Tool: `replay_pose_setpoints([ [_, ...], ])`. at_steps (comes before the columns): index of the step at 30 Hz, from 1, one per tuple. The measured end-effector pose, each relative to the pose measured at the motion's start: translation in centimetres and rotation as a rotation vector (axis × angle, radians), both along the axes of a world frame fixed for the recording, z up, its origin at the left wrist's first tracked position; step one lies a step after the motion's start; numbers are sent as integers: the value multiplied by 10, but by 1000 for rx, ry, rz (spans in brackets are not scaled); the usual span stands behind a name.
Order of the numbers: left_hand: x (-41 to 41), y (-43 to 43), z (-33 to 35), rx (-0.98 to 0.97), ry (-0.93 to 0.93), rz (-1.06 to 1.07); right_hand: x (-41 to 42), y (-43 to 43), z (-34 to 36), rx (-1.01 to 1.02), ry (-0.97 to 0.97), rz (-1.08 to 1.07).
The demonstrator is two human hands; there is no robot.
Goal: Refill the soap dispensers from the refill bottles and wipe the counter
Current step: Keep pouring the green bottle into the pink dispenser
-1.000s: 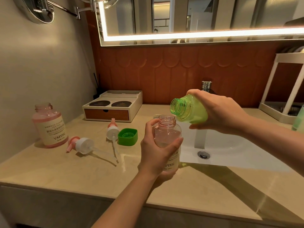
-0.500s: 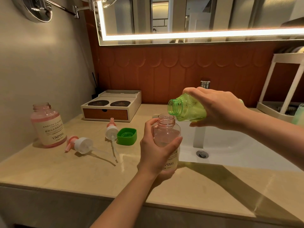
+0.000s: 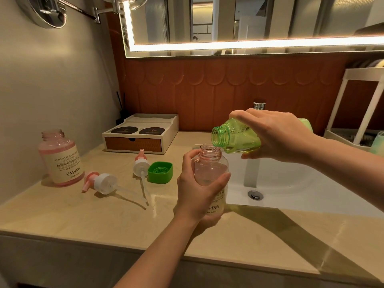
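My left hand (image 3: 196,194) grips an open, nearly empty clear dispenser bottle (image 3: 211,169) above the counter's front by the sink. My right hand (image 3: 276,136) holds a green refill bottle (image 3: 234,138) tipped on its side, its open mouth just over the dispenser's rim. A second open dispenser bottle (image 3: 61,159), filled with pink soap, stands at the left. Two pump heads lie on the counter: one (image 3: 101,182) near the pink bottle, one (image 3: 141,166) beside the green cap (image 3: 160,172).
A beige counter (image 3: 83,217) runs along the wall, with a white sink (image 3: 291,183) and drain at the right. A drawer box (image 3: 141,136) sits at the back. A white rack (image 3: 357,113) stands at the far right, under a lit mirror.
The green refill bottle has come lower and closer, so its mouth now sits at the dispenser's rim. The left hand keeps the dispenser in place.
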State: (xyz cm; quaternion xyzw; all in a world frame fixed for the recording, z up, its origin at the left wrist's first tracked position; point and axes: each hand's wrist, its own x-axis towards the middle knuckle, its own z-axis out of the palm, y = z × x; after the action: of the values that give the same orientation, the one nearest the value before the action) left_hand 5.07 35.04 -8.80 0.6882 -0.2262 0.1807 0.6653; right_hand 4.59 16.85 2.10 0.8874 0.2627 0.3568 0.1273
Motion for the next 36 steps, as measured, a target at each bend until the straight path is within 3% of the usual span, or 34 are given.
replay_pose_setpoints([
  [36,-2,0,2,5,5,2,-3,-1,6,-9,-33,17],
])
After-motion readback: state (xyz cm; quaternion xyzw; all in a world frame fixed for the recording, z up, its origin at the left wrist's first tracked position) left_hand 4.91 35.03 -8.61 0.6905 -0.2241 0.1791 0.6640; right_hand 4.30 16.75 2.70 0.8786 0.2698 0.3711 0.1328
